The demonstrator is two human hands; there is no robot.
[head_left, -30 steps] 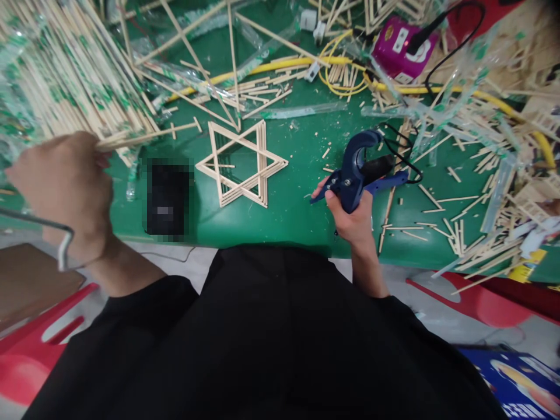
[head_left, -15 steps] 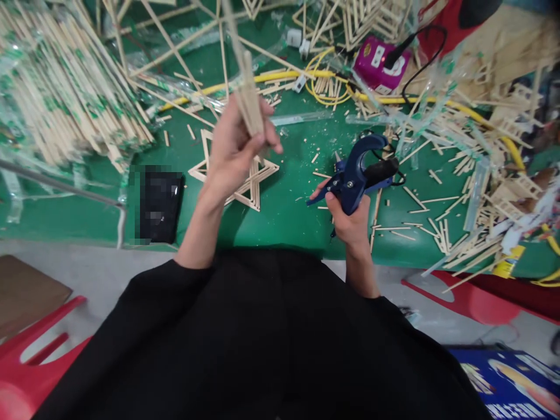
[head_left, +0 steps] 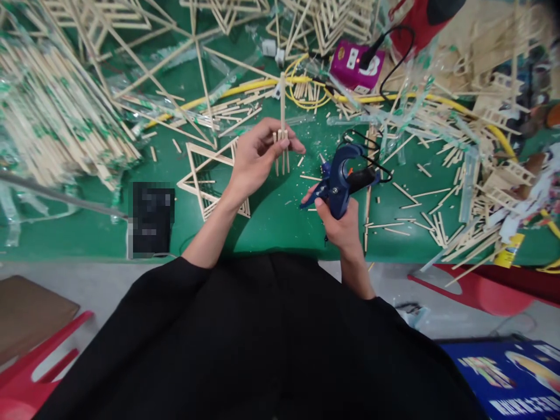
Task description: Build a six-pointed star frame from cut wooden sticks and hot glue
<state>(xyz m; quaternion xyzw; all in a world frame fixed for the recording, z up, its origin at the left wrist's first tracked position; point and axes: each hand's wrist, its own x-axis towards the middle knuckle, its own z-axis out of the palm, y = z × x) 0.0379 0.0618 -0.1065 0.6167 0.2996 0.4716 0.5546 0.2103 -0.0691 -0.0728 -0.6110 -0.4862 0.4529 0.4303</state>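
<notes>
My left hand is closed, pinching several thin wooden sticks upright over the table; one rises well above the others. Below and left of that wrist lies a star-shaped frame of layered wooden sticks, partly covered by my forearm. My right hand grips a blue hand tool with a curved, hook-like jaw and a visible pivot screw. A black cylindrical part sits by the jaw, and a pointed tip shows behind it. Whether those belong to the same tool I cannot tell.
Wrapped stick bundles fill the left. A black, partly blurred object lies near the front edge. Behind are more stick frames, a yellow cable and a purple power socket. Loose sticks scatter at right.
My left hand has moved right and slightly back toward me with the sticks, now upright, uncovering more of the star frame. My right hand still holds the blue tool. The view has shifted slightly.
</notes>
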